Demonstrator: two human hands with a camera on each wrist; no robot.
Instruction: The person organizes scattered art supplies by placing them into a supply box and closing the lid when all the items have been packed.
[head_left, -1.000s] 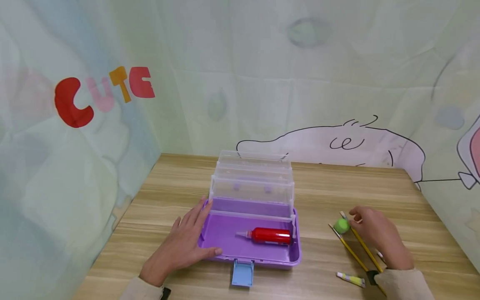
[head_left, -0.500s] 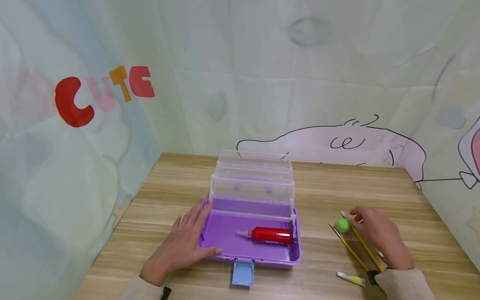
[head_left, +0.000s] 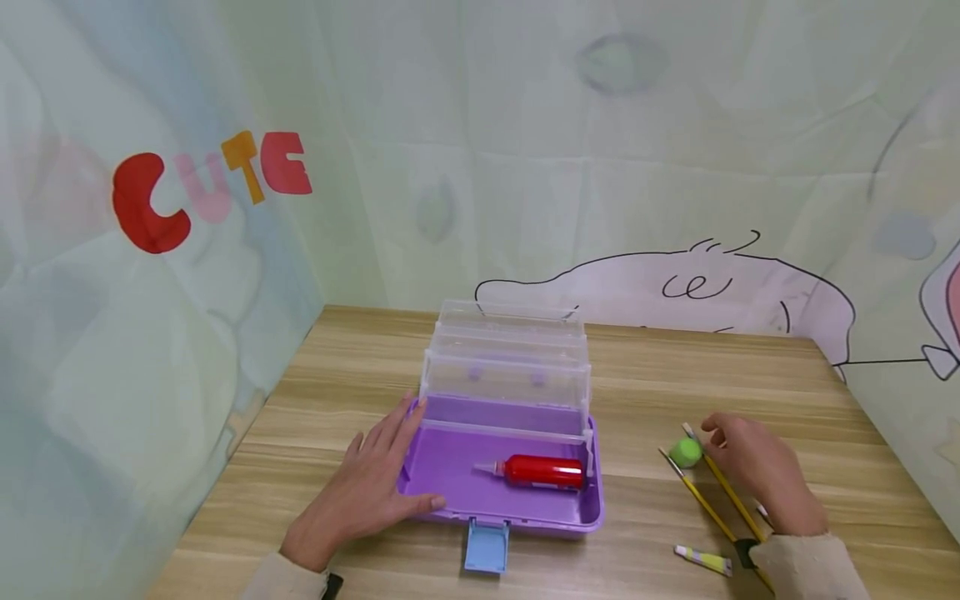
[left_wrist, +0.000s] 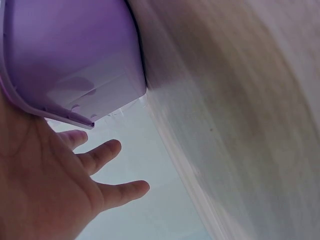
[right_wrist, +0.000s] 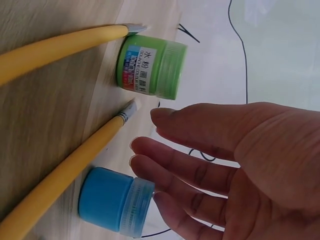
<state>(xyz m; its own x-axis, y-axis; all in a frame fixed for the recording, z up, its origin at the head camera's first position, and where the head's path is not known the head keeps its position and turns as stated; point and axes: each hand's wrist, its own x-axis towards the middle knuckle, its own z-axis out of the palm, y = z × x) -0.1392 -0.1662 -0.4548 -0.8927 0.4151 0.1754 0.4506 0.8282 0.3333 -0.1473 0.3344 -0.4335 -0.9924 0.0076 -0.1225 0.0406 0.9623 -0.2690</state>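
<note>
My left hand [head_left: 360, 492] rests at the left rim of an open purple plastic box [head_left: 450, 492], fingers spread along its side and thumb over the front edge. Inside the box lies a red squeeze bottle [head_left: 543, 472] with a clear nozzle. Over the right side of the table, my right hand [head_left: 757, 471] has loosely bent fingers with nothing between them. The right wrist view has it beside a green paint jar [right_wrist: 145, 67] and a blue paint jar [right_wrist: 107, 200]; the blue one is hidden in the head view. Two yellow-handled paintbrushes [right_wrist: 65, 175] lie near the jars.
Clear tiered trays [head_left: 506, 346] stand raised at the back of the box. A blue latch [head_left: 487, 547] hangs at its front. A small yellow-and-white paint tube [head_left: 702, 560] lies on the wooden table [head_left: 630, 542]. A printed cloth backdrop [head_left: 450, 208] stands behind.
</note>
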